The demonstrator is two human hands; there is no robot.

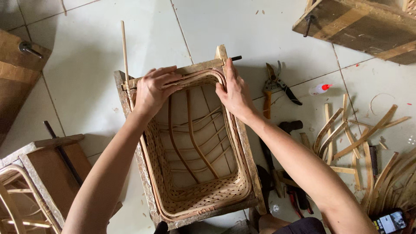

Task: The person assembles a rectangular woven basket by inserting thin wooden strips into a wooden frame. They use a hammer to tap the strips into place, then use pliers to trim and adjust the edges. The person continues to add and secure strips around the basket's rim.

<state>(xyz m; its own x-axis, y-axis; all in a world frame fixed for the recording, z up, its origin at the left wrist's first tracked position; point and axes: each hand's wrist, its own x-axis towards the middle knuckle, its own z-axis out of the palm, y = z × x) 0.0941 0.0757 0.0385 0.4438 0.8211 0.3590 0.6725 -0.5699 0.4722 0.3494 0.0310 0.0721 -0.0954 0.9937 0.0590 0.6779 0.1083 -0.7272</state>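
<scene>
Floor: I see pale square tiles (86,52) under everything, with wood chips scattered on them.
Wooden blocks: a dark plank form (364,26) with a bolt lies at the top right, another block (13,69) at the left edge, and a box-shaped wooden mould (56,164) sits at lower left with part of a second cane frame (17,203) beside it.
Basket mould: the rectangular rough wooden frame (141,169) stands in the middle of the floor and surrounds the basket on all sides.
Basket: the half-woven rectangular bamboo basket (195,190) sits inside that mould, open side up; its floor is only thin curved ribs with the tiles showing through, and I see nothing in it.
Offcuts: a heap of curved bamboo strips (368,134) lies well to the right, clear of my hands.
Upright stick: a thin bamboo rod (124,47) rises from the far left corner, just beside my left hand.
Tools: red-handled pruning shears (277,82) and a black-headed hammer (290,126) lie just right of the mould; a small white bottle with a red cap (320,89) lies further right.
Phone: a dark handset (390,222) lies at the bottom right.
Left hand: my left hand (154,91) presses on the far rim, fingers curled narrowly over the rim strip.
Right hand: my right hand (234,93) grips the far right corner, thumb inside, fingers laid flat along the outer edge.
</scene>
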